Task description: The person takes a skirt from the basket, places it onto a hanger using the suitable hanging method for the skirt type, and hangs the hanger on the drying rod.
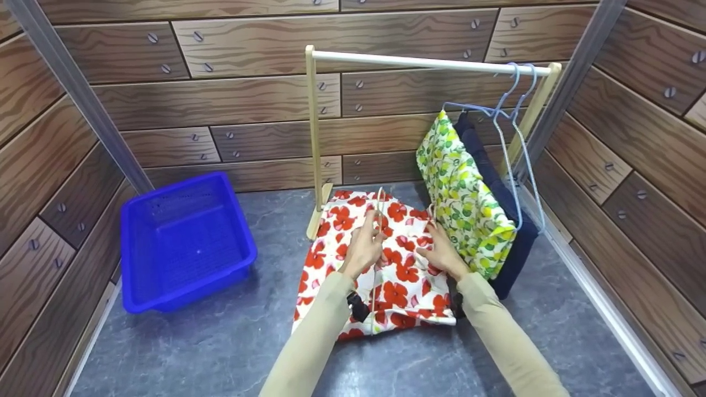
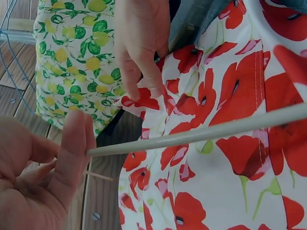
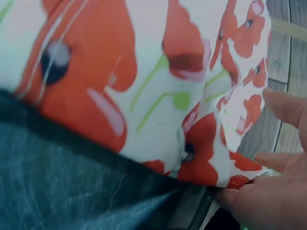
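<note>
A white cloth with red flowers (image 1: 394, 295) lies spread on the grey floor, a stitched hem along its edge. Over its middle runs a slim pale clothes hanger (image 2: 192, 136), seen nearly edge-on in the head view. My left hand (image 1: 363, 246) holds the hanger, its bar passing between the fingers in the left wrist view. At the cloth's right edge my right hand (image 1: 443, 252) pinches a gathered corner between thumb and fingers, close beside a hanging lemon-print cloth (image 1: 460, 190).
A wooden rack (image 1: 313, 110) with a white rail (image 1: 408, 60) stands behind. Near its right end, two blue hangers (image 1: 499, 110) carry the lemon-print cloth and a dark navy cloth (image 1: 521, 253). A blue plastic basket (image 1: 242, 237) sits on the left. Plank-patterned walls enclose the floor.
</note>
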`<action>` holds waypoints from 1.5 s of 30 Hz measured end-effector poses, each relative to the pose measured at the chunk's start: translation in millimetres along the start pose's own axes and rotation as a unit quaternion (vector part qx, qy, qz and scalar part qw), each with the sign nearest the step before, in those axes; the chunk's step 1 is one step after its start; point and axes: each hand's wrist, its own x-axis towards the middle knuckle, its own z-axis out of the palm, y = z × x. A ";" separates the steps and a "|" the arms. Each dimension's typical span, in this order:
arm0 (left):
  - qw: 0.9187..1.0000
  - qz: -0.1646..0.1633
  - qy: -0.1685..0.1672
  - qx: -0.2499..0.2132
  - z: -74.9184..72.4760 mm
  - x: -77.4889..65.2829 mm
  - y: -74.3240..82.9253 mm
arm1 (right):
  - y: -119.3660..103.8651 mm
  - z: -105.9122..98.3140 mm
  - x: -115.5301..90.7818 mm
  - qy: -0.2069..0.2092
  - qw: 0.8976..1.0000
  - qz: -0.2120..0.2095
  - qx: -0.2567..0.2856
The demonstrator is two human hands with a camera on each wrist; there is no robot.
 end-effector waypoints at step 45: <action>0.999 0.018 0.036 -0.036 -16.1 14.0 37.3 | -74.9 32.2 -81.1 -0.198 0.949 -0.237 0.065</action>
